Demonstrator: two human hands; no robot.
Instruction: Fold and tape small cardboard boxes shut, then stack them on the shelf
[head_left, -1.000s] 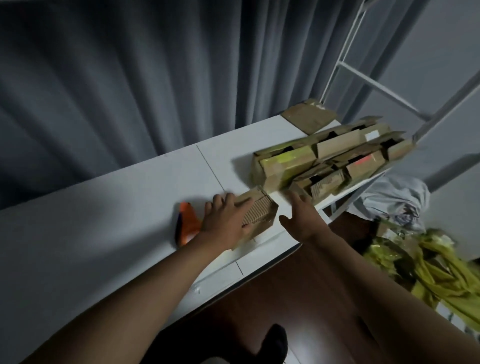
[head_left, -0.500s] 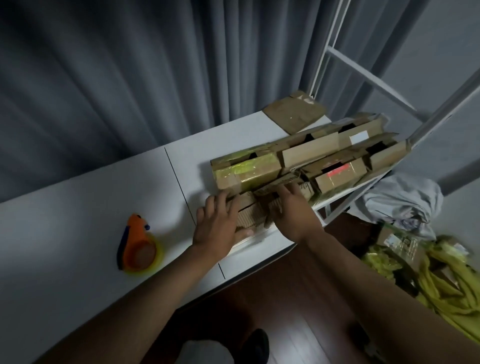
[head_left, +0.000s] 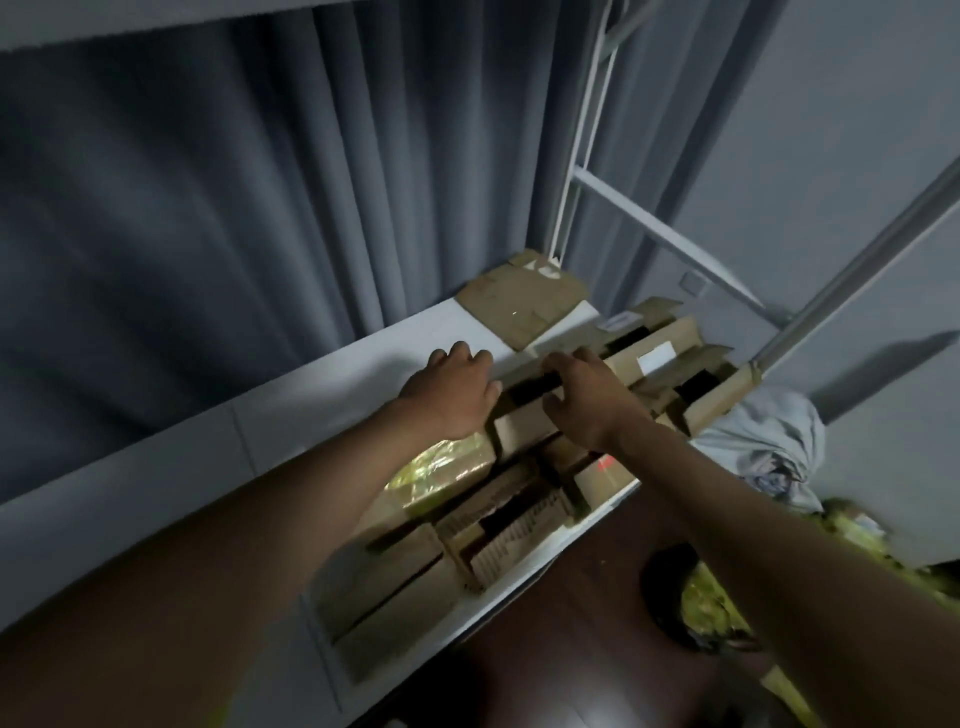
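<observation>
A cluster of small cardboard boxes (head_left: 524, 499) lies on the white table (head_left: 332, 415), filling its right part from the near edge back toward the far right corner, several with flaps standing open and one wrapped in shiny yellow-green film (head_left: 441, 467). Both hands are on the far part of the pile: the left hand (head_left: 449, 387) rests at the left side of an open box (head_left: 524, 415), fingers bent over the table surface just beside it, though whether it grips the cardboard cannot be told; the right hand (head_left: 587, 395) curls its fingers over the box's raised far flap (the thumb is on the near side). Behind the pile, a flattened sheet of cardboard (head_left: 519, 301) lies on the far corner of the table, touching the grey curtain (head_left: 260, 182). A white metal rack frame (head_left: 587, 171) rises to the right. Beyond the table's right edge lie a grey cloth bundle (head_left: 769, 441) and some yellow-green material (head_left: 727, 597) on the dark wooden floor (head_left: 571, 649).
</observation>
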